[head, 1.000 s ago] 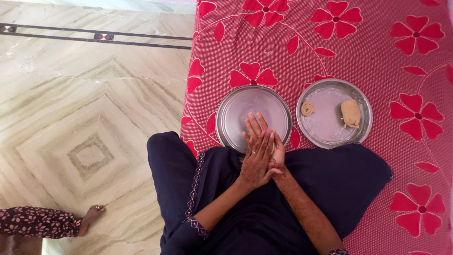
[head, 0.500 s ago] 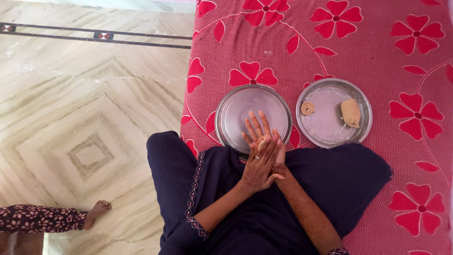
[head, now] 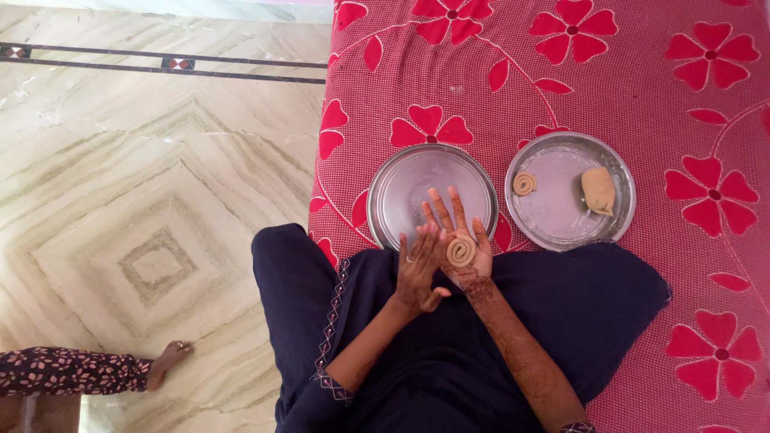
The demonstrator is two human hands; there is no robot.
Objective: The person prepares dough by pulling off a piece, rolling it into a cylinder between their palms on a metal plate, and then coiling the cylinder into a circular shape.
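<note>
My right hand point(head: 450, 215) lies palm up over the near rim of an empty round steel plate point(head: 417, 178), and a flat coiled dough spiral point(head: 460, 251) rests on its palm. My left hand point(head: 417, 273), wearing a ring, is just to the left of it with fingers raised and slightly apart, its fingertips close to the right palm and nothing in it. Both forearms reach out over my dark blue clothing point(head: 401, 361).
A second steel plate point(head: 561, 220) to the right holds a small dough spiral point(head: 524, 184) and a dough lump point(head: 598, 191). Both plates sit on a red flowered sheet point(head: 642, 96). Marble floor point(head: 144, 200) lies left, with another person's bare foot point(head: 164, 361).
My hands were pressed together, left palm over right. The left hand has slid back and off to the left, uncovering the dough spiral on my right palm. The other person's foot shifted slightly.
</note>
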